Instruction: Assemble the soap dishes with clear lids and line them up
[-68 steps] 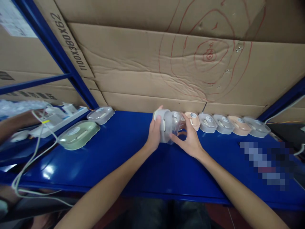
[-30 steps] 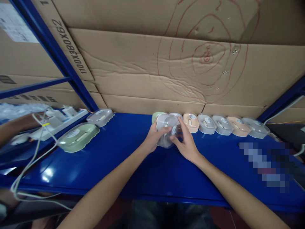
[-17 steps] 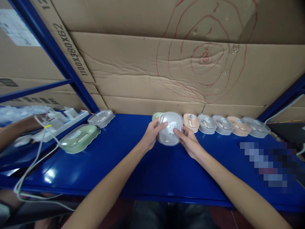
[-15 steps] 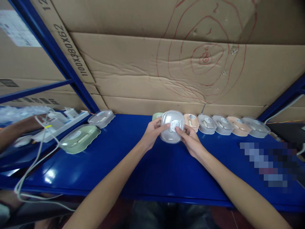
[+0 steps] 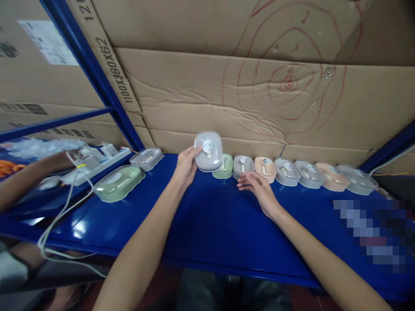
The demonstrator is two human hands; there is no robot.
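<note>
A grey plastic box with a clear lid and a round sticker [image 5: 210, 155] is raised above the blue shelf, tilted toward me. My left hand [image 5: 188, 166] grips it by its left edge. My right hand [image 5: 256, 190] has its fingers apart and holds nothing; it is just in front of another grey box [image 5: 243, 165] in the back row. Whether its fingertips touch that box I cannot tell. Partly behind the held box stands a green box [image 5: 224, 167]. To the right of my right hand is a peach box [image 5: 266, 168].
More boxes, grey [image 5: 288, 172] and peach [image 5: 331, 176], continue the row rightward along the cardboard wall [image 5: 181, 95]. At left stand a green box [image 5: 118, 183] and a grey one [image 5: 147, 159]. A white power strip [image 5: 94, 166] with cables and another person's arm [image 5: 39, 177] lie beyond.
The held grey box has moved left and up in my left hand. My right hand has let go of it and opened. The view has shifted slightly left.
</note>
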